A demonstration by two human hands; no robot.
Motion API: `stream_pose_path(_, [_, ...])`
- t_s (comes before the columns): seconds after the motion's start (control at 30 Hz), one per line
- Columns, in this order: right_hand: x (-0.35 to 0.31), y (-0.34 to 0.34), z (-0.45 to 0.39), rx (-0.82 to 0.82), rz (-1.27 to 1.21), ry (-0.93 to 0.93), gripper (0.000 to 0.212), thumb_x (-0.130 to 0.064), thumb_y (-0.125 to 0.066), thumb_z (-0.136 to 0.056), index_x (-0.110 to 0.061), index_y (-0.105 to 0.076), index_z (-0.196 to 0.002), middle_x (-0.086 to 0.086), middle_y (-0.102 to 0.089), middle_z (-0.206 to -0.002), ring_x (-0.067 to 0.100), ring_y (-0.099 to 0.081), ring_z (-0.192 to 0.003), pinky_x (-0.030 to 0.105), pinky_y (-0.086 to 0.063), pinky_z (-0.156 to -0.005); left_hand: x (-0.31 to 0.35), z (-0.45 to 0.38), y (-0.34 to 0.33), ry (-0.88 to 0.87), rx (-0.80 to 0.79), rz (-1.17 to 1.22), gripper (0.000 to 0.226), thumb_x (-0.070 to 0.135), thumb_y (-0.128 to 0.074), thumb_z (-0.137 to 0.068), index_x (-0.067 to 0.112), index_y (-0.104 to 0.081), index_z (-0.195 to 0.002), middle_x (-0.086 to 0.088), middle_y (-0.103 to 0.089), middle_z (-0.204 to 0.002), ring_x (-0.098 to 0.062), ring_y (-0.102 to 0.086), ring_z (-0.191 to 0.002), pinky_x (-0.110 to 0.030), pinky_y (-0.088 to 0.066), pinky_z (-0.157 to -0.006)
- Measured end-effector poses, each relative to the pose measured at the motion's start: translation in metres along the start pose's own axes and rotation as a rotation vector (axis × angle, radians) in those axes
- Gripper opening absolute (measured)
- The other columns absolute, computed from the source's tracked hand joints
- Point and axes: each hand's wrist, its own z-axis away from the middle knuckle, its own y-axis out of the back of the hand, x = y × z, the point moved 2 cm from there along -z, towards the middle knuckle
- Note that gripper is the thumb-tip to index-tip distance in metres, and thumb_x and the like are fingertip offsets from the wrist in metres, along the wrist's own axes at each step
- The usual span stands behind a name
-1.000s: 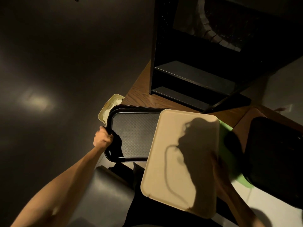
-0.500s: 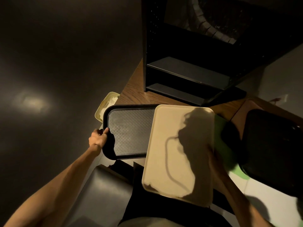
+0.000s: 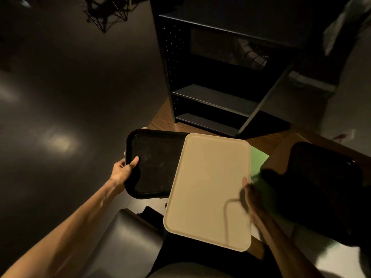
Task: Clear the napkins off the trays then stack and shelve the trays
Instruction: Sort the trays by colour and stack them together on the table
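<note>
My left hand [image 3: 124, 171] grips the left rim of a black tray [image 3: 156, 163], thumb on top. A cream tray [image 3: 208, 189] overlaps the black tray's right side, and my right hand [image 3: 249, 195] holds its right edge, blurred. A green tray [image 3: 259, 159] peeks out beneath the cream one. Another black tray [image 3: 325, 187] lies at the right on the wooden table [image 3: 261, 141]. Behind them stands a black shelf unit [image 3: 216, 97] with open shelves. No napkins show on the trays.
A dark chair seat [image 3: 124, 239] is below the trays near my body. The dark floor [image 3: 60, 97] fills the left. Something white [image 3: 341, 255] lies at the lower right, blurred.
The view tilted up, showing more of the shelf unit. The black tray and the pale bin behind it are now more covered; my left thumb moved onto the black tray's rim. Both trays stay held.
</note>
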Motion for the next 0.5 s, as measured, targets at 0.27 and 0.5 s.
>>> stream_pose_path(0.27, [0.002, 0.005, 0.000, -0.009, -0.063, 0.004, 0.070, -0.054, -0.051, -0.093, -0.010, -0.040, -0.147, 0.007, -0.046, -0.148, 0.032, -0.044, -0.135, 0.038, -0.033, -0.113, 0.078, 0.047, 0.024, -0.292, 0.168, -0.221, 0.026, 0.044, -0.067, -0.085, 0.020, -0.074, -0.091, -0.006, -0.076, -0.087, -0.028, -0.073, -0.085, -0.043, -0.060, -0.078])
stream_pose_path(0.5, [0.004, -0.012, 0.018, -0.132, 0.033, 0.118, 0.071, -0.054, -0.049, -0.094, -0.011, -0.036, -0.149, 0.009, -0.044, -0.151, 0.030, -0.044, -0.136, 0.045, -0.035, -0.115, 0.162, 0.105, 0.043, -0.635, 0.232, -0.885, 0.029, 0.047, -0.062, -0.087, 0.020, -0.067, -0.076, -0.008, -0.064, -0.062, -0.025, -0.061, -0.063, -0.038, -0.047, -0.059])
